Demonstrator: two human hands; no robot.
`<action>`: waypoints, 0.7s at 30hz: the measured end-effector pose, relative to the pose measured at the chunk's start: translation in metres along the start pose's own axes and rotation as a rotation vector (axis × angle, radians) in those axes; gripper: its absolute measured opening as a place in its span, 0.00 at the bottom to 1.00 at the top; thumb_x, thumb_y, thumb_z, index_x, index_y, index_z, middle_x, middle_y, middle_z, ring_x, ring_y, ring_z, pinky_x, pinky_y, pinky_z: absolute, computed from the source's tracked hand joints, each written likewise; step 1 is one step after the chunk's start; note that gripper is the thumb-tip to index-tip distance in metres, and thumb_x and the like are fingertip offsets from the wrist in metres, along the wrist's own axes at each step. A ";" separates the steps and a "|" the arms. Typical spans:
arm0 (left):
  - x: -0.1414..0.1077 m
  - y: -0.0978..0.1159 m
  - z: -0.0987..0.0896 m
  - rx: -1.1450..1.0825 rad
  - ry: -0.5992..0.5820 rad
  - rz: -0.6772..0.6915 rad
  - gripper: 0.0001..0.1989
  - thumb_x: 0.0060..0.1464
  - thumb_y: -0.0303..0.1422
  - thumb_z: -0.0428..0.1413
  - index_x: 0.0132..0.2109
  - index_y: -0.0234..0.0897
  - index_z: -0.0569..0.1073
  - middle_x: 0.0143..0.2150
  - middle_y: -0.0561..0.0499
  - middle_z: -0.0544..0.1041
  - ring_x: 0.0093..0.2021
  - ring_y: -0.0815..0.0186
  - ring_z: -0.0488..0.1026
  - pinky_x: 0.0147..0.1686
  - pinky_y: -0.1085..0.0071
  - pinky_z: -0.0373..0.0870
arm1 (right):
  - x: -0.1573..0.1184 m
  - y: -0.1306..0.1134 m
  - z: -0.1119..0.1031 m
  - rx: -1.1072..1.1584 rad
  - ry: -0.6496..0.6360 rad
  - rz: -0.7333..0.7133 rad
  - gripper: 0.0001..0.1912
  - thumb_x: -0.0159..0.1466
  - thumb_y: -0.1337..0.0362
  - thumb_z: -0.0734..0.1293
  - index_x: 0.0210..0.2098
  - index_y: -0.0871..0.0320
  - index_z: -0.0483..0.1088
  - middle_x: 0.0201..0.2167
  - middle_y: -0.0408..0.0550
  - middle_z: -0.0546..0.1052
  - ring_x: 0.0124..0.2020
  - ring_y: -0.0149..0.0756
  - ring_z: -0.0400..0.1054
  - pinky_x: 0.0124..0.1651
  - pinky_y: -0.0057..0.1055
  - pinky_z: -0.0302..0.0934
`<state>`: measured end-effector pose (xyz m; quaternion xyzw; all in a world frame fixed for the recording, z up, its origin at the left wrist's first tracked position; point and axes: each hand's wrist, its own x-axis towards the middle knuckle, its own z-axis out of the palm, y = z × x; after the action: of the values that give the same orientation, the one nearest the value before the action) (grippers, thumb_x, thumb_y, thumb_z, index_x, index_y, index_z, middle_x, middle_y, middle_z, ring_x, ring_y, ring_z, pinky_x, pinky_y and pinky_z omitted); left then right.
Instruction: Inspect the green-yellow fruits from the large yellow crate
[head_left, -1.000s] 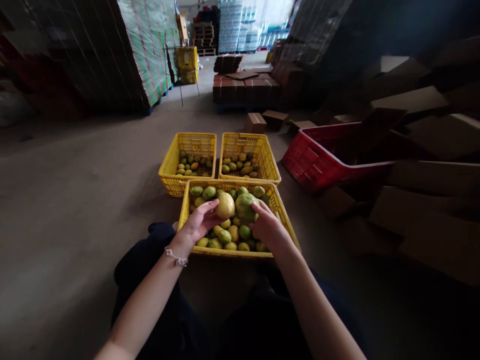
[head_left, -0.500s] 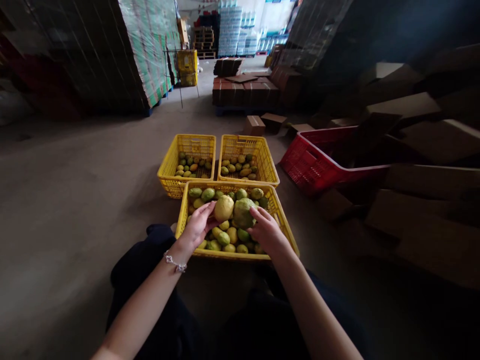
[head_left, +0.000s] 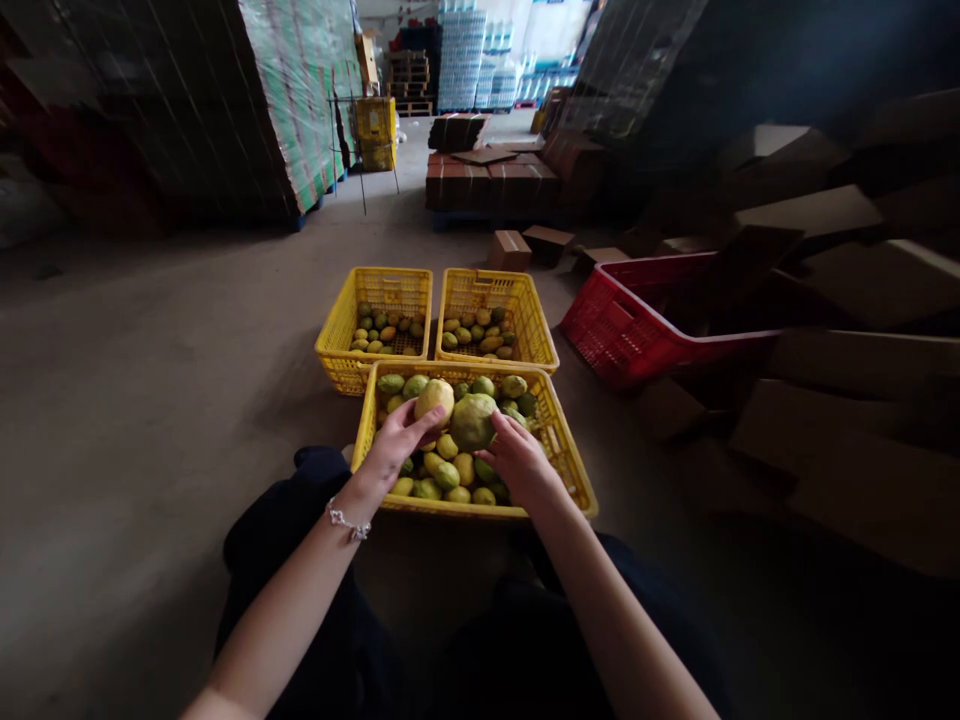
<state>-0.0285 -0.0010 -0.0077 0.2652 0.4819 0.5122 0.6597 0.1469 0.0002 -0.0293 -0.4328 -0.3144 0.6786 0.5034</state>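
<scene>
My left hand (head_left: 401, 440) grips a pale yellow lemon (head_left: 434, 399), thumb on its near side. A larger-looking green lemon (head_left: 473, 422) is held in my right hand (head_left: 517, 455), close beside the yellow one. Both fruits are raised above the front yellow crate (head_left: 465, 511), which holds many green and yellow lemons (head_left: 447, 475). Parts of the crate's contents are hidden behind my hands. A bracelet (head_left: 347, 520) circles my left wrist.
Behind the front crate stand a left yellow crate (head_left: 330, 350) and a right yellow crate (head_left: 541, 335), each with lemons at the bottom. A red crate (head_left: 600, 325) and cardboard boxes (head_left: 847, 400) lie to the right. A wrapped stack (head_left: 300, 110) rises at the back left.
Both hands have moved slightly left with their lemons. The green lemon has turned in my right hand, and my left thumb now lies across the front of the yellow one.
</scene>
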 end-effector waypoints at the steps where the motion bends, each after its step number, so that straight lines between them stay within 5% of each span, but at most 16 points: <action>1: 0.000 0.000 0.000 -0.004 0.006 -0.005 0.16 0.45 0.33 0.70 0.43 0.34 0.79 0.44 0.45 0.81 0.41 0.62 0.79 0.47 0.66 0.76 | -0.001 0.000 0.002 0.024 0.005 0.018 0.22 0.45 0.48 0.80 0.32 0.53 0.73 0.27 0.40 0.75 0.27 0.31 0.70 0.30 0.28 0.68; 13: -0.001 0.003 0.001 -0.021 0.074 -0.001 0.25 0.50 0.41 0.66 0.53 0.40 0.73 0.48 0.46 0.79 0.45 0.61 0.79 0.42 0.69 0.78 | -0.002 -0.002 0.016 0.149 -0.074 0.044 0.23 0.42 0.54 0.82 0.33 0.53 0.74 0.28 0.37 0.78 0.26 0.27 0.71 0.31 0.24 0.66; 21: 0.003 0.003 -0.002 -0.093 0.106 -0.032 0.20 0.50 0.44 0.65 0.48 0.39 0.78 0.52 0.46 0.79 0.51 0.61 0.75 0.34 0.77 0.72 | -0.003 -0.006 0.017 0.148 -0.056 0.067 0.24 0.41 0.53 0.82 0.34 0.53 0.75 0.30 0.40 0.81 0.26 0.32 0.75 0.32 0.28 0.70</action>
<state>-0.0315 0.0027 -0.0070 0.1987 0.4960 0.5367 0.6530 0.1348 -0.0009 -0.0163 -0.3856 -0.2628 0.7281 0.5021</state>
